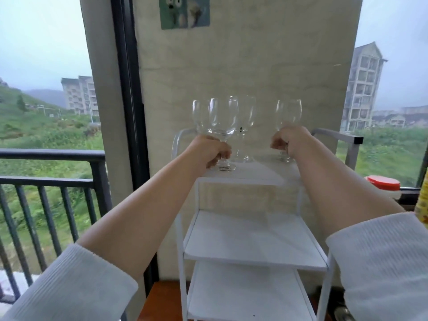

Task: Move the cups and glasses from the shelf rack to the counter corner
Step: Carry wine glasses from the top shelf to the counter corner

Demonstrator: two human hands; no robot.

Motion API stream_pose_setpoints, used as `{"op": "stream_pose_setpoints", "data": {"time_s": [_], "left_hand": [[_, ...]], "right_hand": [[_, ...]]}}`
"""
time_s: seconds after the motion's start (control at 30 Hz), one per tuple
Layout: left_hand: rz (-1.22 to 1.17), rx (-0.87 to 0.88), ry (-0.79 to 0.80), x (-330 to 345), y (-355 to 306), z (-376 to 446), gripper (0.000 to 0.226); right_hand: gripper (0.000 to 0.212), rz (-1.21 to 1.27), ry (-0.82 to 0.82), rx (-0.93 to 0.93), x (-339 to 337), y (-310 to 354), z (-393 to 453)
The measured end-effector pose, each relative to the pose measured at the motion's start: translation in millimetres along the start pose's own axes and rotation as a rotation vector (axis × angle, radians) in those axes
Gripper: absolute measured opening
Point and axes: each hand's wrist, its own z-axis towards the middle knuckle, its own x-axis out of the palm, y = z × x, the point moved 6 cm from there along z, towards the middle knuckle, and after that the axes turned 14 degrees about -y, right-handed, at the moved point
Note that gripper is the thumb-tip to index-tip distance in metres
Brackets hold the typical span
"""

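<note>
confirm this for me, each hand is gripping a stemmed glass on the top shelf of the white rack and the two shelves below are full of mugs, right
Not quite. The head view shows the left hand and right hand each gripping a stemmed glass on the white rack, but the two shelves below are bare, with no mugs.

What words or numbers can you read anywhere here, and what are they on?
None can be read.
Picture on the wall: cartoon animals, no words visible.
Yellow packet at the right edge: printed pattern, too blurred to read.
Red lid: no label visible.
Glass: small dark spot, too small to read.
</note>
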Motion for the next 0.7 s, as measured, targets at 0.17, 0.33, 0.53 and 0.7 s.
{"op": "stream_pose_setpoints", "data": {"time_s": [0.17, 0.33, 0.53, 0.7], "left_hand": [[0.028, 0.138, -0.028, -2, -8, -7, 0.020], [0.028, 0.306, -0.087, 1, -25, -25, 0.029], [0.043, 0.489, -0.111, 53, -74, -62, 0.026], [-0.064, 0.464, -0.002, 110, -111, -111, 0.025]], "right_hand": [[0.031, 0.259, -0.057, 0.095, 5, 4, -15], [0.029, 0.365, -0.058, -0.048, -16, 35, -53], [0.026, 0.404, -0.143, -0.174, -94, 53, -86], [0.025, 0.323, -0.279, -0.139, -196, 36, -103]]}}
